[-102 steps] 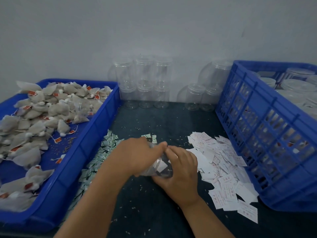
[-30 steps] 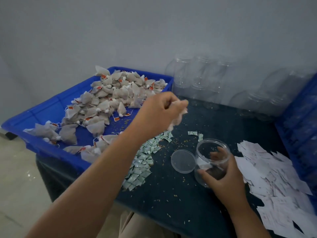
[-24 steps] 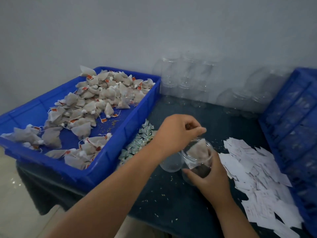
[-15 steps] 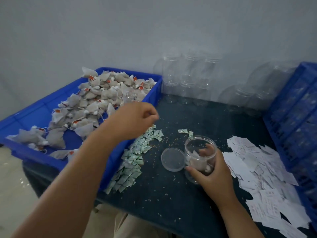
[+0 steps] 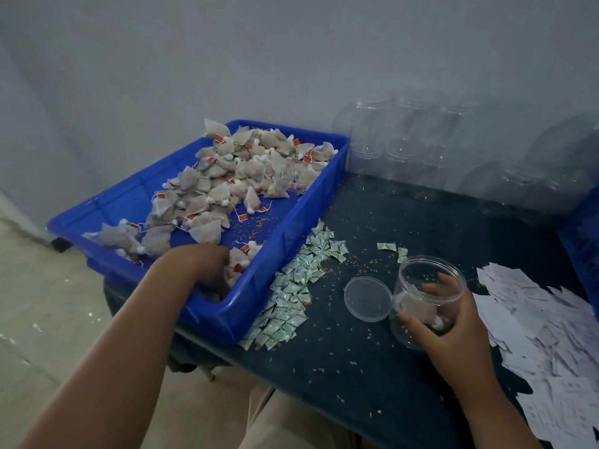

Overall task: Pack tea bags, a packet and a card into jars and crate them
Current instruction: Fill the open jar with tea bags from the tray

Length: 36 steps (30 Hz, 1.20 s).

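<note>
My left hand [image 5: 197, 267] reaches into the near corner of the blue tray [image 5: 303, 218], its fingers curled onto a tea bag [image 5: 238, 264] lying there. A heap of tea bags [image 5: 246, 170] with red tags fills the tray's far part. My right hand [image 5: 453, 332] grips an open clear jar [image 5: 418, 273] standing on the dark table, with a tea bag [image 5: 418, 307] inside it. The jar's clear lid [image 5: 368, 299] lies flat just to its left. Small green-white packets [image 5: 298, 286] are strewn beside the tray, and white cards [image 5: 534, 319] are piled to the right of the jar.
Several empty clear jars [image 5: 398, 137] are stacked against the back wall. A blue crate's edge [image 5: 583, 241] shows at the far right. Loose tea crumbs dot the dark table top [image 5: 340, 367]. The floor lies to the left, beyond the tray.
My left hand dropped a tea bag into the jar, then swung left and down into the tray's near corner. My right hand keeps hold of the jar, whose lid came off earlier.
</note>
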Each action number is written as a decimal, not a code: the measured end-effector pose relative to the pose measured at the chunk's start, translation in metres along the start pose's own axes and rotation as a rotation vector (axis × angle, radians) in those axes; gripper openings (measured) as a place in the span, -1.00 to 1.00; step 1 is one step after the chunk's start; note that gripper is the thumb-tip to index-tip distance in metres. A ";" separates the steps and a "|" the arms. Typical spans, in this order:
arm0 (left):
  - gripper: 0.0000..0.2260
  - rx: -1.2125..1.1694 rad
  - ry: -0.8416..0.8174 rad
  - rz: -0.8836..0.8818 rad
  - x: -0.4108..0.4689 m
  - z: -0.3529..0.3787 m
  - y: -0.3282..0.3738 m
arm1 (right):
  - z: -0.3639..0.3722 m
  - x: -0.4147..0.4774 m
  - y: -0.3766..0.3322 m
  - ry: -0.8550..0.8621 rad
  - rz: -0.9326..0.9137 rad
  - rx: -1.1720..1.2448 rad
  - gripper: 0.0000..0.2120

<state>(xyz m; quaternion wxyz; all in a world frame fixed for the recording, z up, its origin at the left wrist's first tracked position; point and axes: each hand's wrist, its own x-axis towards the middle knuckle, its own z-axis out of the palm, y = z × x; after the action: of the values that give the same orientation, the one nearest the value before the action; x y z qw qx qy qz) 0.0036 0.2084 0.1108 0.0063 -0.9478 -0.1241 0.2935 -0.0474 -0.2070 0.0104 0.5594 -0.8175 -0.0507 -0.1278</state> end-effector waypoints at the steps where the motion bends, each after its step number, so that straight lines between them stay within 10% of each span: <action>1: -0.50 -0.024 0.009 0.016 0.002 -0.001 0.000 | 0.000 0.000 -0.001 0.008 -0.002 0.001 -0.23; 12: -0.85 -0.589 0.602 0.132 0.002 -0.011 -0.011 | 0.001 0.001 0.004 0.018 -0.012 0.009 -0.20; 28: -0.71 -0.716 0.746 0.264 0.005 -0.015 0.010 | 0.000 0.002 -0.001 0.029 -0.020 0.012 -0.24; 36: -0.78 -0.582 0.519 0.284 0.007 -0.013 0.013 | -0.001 0.001 0.001 0.005 -0.007 0.021 -0.18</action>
<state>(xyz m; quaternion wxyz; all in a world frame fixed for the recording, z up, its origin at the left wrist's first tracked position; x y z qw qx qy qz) 0.0196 0.1981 0.1165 -0.2713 -0.9603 -0.0641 -0.0045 -0.0460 -0.2086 0.0098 0.5678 -0.8109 -0.0535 -0.1313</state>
